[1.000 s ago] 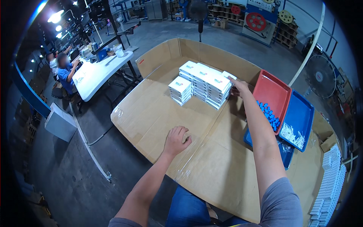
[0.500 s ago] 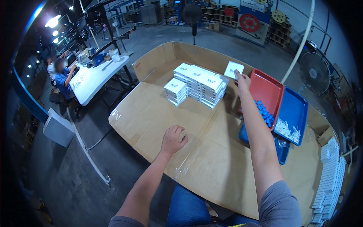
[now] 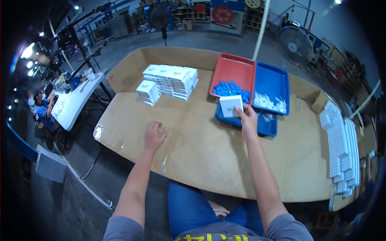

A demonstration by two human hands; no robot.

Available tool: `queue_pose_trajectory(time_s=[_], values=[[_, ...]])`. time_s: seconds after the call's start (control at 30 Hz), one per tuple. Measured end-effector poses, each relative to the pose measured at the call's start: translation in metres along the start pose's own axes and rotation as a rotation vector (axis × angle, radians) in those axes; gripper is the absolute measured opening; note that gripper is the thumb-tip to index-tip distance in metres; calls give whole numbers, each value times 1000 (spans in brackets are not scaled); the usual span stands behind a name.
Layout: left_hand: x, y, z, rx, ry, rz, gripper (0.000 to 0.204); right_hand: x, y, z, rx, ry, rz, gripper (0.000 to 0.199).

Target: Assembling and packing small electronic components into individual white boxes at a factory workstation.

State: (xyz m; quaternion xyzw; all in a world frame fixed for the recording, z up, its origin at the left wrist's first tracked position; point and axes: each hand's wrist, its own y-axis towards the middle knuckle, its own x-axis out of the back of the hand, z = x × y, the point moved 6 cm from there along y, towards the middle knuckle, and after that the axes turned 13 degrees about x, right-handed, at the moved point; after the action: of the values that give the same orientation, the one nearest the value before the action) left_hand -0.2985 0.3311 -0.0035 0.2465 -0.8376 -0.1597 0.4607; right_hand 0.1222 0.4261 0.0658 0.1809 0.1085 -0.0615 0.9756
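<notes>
A flat white box (image 3: pixel 229 107) is pinched in my right hand (image 3: pixel 249 121), raised in front of the trays with its broad face showing. My left hand (image 3: pixel 154 137) hovers over the cardboard-covered table (image 3: pixel 189 156), fingers loosely curved, thumb apart and nothing in it. Beyond it stands a block of stacked white boxes (image 3: pixel 171 80), with a shorter stack (image 3: pixel 148 93) at its near left corner. A red tray (image 3: pixel 234 69) holds small blue parts (image 3: pixel 232 89). Beside it a blue tray (image 3: pixel 274 77) carries thin white pieces (image 3: pixel 271 103). Another blue tray (image 3: pixel 266 127) lies below, partly hidden by my right hand and the box.
Long rows of white boxes (image 3: pixel 341 148) line the table's right side, near a small open carton (image 3: pixel 320 102). A cardboard wall (image 3: pixel 177 53) rims the far edge. To the left, people sit at a white table (image 3: pixel 76 104). A large fan (image 3: pixel 294 46) stands behind.
My right hand has drawn the white box back from the far edge, toward me and in front of the trays. The view has turned right; my left hand stays curved over the table.
</notes>
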Motion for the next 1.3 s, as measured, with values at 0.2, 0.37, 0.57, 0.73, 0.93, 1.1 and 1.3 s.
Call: queue_pose_trajectory(time_s=[0.2,0.37,0.57,0.73,0.93,1.1,1.3], values=[[-4,0,-4,-92,129,-11,33,89,-118,31,72,-81,-95,31],[-3,-14,-67,-304,212,-48,37,126,-165,66,116,58,-92,34],[-58,-114,-189,523,-704,834,52,133,-209,55,-195,400,-31,32],[-48,-229,-285,895,-1183,1507,79,102,-249,44,-305,44,270,30],[-52,-279,-292,1098,-1563,1316,72,82,-268,73,219,-437,411,52],[-46,-297,-305,1193,-1471,1215,74,72,-292,89,432,-477,555,78],[-36,-299,-313,1228,-1478,1213,66,84,-297,85,524,-472,495,78]])
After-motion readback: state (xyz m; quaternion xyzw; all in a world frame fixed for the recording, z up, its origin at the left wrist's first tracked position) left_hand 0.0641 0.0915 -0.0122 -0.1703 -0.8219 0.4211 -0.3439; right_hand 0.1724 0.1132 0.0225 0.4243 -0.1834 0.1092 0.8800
